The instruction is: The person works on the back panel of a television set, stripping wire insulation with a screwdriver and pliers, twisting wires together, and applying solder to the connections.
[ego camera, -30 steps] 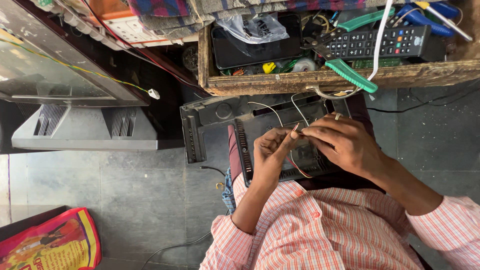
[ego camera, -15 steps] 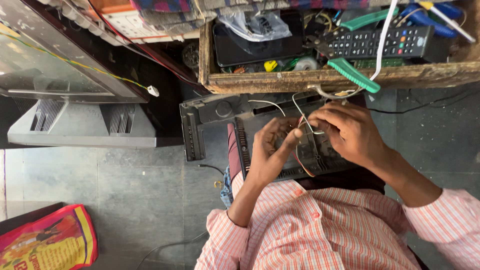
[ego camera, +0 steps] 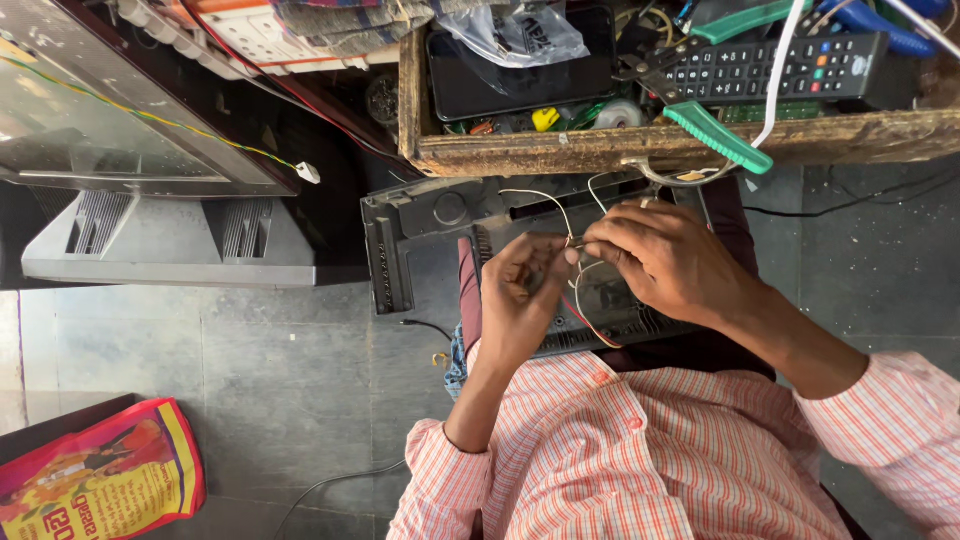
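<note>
Over the lap, thin wires (ego camera: 572, 262) are pinched between the fingertips of the left hand (ego camera: 520, 300) and the right hand (ego camera: 665, 262), both closed narrowly on them. How the wire ends are joined cannot be made out, because they are covered by the fingers. Below the hands a dark plastic device casing (ego camera: 430, 225) is laid, and its middle part is hidden by both hands. At the far side a worn wooden tray (ego camera: 600, 150) is seen, cut off by the upper edge; a black remote control (ego camera: 775, 68), green-handled pliers (ego camera: 715, 128) and a plastic bag (ego camera: 515, 35) are kept inside. To the left a grey television stand (ego camera: 170, 240) is placed. A colourful bag (ego camera: 95, 480) is lying on the floor, near left.
</note>
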